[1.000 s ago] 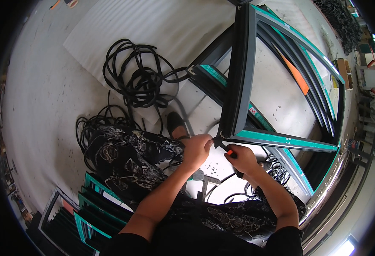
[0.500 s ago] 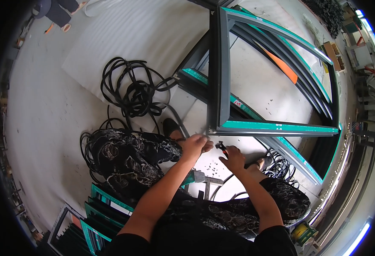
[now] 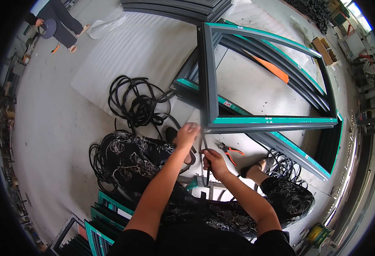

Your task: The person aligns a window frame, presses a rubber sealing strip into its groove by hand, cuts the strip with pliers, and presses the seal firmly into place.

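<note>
A dark grey window frame with green film along its faces lies tilted over other frames in front of me. At its near left corner my left hand is closed, fingertips against the edge; what they pinch is hidden. Just below that corner my right hand is closed around a thin black strip, which runs from near the corner down past my fist. Pliers with orange and black handles lie on the floor right of my right hand. Loose loops of black strip lie on the left.
More green-filmed frames are stacked underneath, with an orange piece among them. Small frames stand at my lower left. Dark profiles are piled at the back. A person stands far left. A yellow-green spool sits lower right.
My right hand has let go of the pliers, now on the floor, and has taken hold of the black strip below the frame corner. My left hand stays at that corner.
</note>
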Tool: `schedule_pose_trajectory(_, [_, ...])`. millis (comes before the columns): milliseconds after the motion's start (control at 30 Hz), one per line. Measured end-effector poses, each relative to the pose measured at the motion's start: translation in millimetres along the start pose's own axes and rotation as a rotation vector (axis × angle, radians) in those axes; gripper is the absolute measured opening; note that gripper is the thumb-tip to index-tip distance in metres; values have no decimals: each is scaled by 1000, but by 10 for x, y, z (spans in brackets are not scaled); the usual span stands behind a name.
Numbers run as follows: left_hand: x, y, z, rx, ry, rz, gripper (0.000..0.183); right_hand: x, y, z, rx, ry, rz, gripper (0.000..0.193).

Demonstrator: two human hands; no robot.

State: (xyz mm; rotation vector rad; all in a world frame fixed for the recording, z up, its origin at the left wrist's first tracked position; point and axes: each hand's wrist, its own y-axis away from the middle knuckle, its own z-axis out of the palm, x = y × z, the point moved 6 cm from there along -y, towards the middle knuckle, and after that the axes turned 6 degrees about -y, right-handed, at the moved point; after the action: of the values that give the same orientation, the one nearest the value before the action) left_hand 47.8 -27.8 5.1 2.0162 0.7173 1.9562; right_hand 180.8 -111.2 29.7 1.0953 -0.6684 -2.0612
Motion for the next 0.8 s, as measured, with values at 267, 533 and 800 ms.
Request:
schedule_pose_trajectory(267, [-66,-245,169,-78,130,-94,20,53,-94,-75,-24,36,19,22])
schedule_pose_trajectory(533, [-185,-452,172,5,-77,-6,19,86,-159,-72,5,78,8,19])
schedule_pose_trajectory(800, [-127,-284,159,-69,53,-226,20,-15,-99,-132,105,114,-22,20])
